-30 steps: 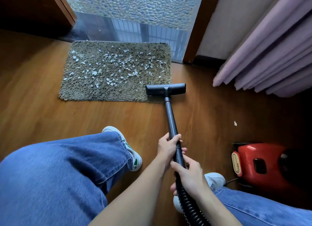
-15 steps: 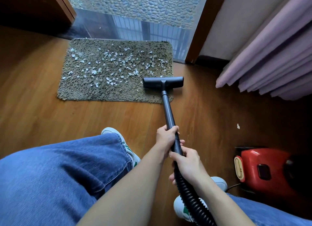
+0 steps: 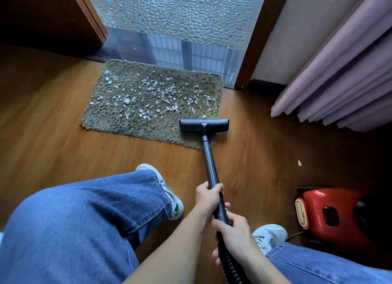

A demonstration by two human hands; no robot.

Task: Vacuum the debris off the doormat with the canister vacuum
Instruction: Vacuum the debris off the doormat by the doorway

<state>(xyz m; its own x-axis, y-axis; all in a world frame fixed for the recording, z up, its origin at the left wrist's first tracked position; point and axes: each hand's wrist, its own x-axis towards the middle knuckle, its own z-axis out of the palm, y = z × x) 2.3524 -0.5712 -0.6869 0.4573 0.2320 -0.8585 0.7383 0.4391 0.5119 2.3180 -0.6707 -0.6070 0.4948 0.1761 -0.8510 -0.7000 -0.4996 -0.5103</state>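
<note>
A shaggy olive doormat lies on the wood floor in front of a glass door, strewn with several white scraps of debris. The black floor nozzle rests on the mat's near right corner, partly overhanging the right edge. Its black wand runs back toward me. My left hand grips the wand higher up, and my right hand grips it just below, where the ribbed hose begins. The red canister vacuum sits on the floor at the right.
My jeans-clad left leg fills the lower left, with white sneakers on the floor. Purple curtains hang at the right. A lone white scrap lies on the floor near the canister. A wooden door frame borders the glass.
The nozzle was pushed forward onto the mat, then drawn back toward the mat's near right corner. The view has also swung so the mat sits further right.
</note>
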